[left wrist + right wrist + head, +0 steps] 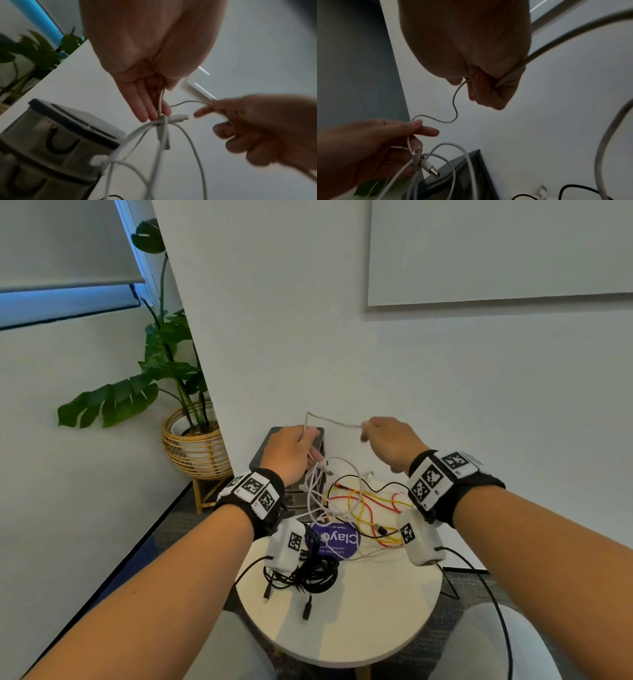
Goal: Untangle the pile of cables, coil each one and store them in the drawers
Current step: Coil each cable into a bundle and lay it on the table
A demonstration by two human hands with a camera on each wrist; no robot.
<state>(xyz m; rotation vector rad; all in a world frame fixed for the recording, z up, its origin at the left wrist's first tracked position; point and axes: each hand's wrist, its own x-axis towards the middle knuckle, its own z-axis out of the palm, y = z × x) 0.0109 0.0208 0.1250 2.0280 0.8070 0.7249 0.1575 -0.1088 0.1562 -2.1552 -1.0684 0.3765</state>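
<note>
White cable [334, 421] strung between both hands — left hand [290, 453] fingers pinch it, right hand [390, 441] fist curls round it. Risk: yanking tightens knot just below left fingertips [160, 110].

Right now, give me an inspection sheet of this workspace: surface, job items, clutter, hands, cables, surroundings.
Surface: round white table, partly bare at the near side.
Job's things: white cable stretched between both hands above the table; grey drawer unit at the far edge, drawers appear shut.
Clutter: purple round sticker under the cables.
Grippers: left hand grips the white cable and its hanging loops; right hand pinches its other stretch.
Cables: black cable bundle lies near the left wrist; red and yellow cables tangled at the far right; further white loops among them.
Surroundings: potted plant in a wicker stand at left; white walls; grey carpet.
</note>
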